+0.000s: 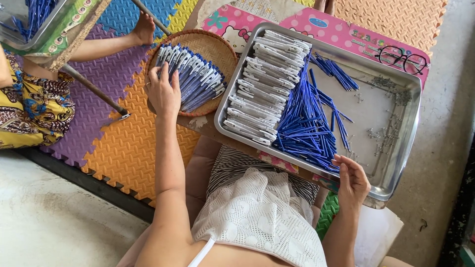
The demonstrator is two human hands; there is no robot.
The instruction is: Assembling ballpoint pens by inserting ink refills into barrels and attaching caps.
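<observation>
Shiny smooth metal tray (396,163), glossy blue plastic pen barrels (304,128). Woven matt wicker basket (217,47) upper middle; textured foam floor mats (118,148) at left
</observation>
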